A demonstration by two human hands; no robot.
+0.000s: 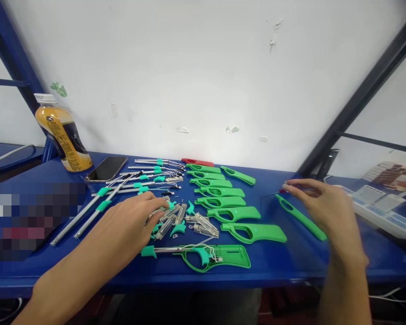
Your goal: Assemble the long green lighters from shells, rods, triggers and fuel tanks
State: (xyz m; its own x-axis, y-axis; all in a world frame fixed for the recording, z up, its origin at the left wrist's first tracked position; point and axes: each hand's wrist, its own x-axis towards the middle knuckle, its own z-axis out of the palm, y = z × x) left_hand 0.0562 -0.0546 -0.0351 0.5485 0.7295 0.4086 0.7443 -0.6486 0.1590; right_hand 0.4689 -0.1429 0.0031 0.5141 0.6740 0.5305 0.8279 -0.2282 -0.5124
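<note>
On the blue worktop (274, 262), your right hand (328, 205) pinches a thin, red-ended tool (273, 194) between thumb and forefinger, its grip closed beside the upper end of a lone green handle (304, 220). Your left hand (133, 219) curls over a pile of clear tubes (181, 214) and teal clips (178, 229), fingertips bent; I can't tell whether that grip has hold of a piece. Between your hands, green casings (270, 232) lie in a column, and nearest you a metal rod (167, 249) lies partly across a hollow green half (235, 255).
</note>
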